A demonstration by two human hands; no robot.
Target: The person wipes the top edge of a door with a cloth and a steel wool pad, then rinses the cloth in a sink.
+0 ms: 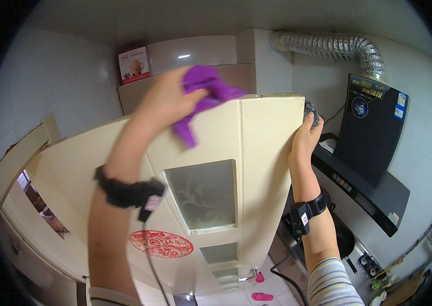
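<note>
A cream door (265,153) with frosted glass panes (204,195) stands before me, its top edge at hand height. My left hand (174,95) grips a purple cloth (210,90) that lies over the door's top edge and hangs down the near face. Hand and cloth are slightly blurred. At the door's upper right side edge, my right hand (307,134) holds a grey scouring pad (311,111) near the corner. Each wrist wears a black strap with a small cabled device. A red round paper-cut decoration (161,243) is on the door, and lower down is a metal handle (248,274).
To the right hangs a black range hood (376,130) with a foil duct (330,46). Below it sits a dark pan (342,235) on the stove. A printed box (134,65) rests on a cabinet behind the door. Pink slippers (262,297) lie on the tiled floor.
</note>
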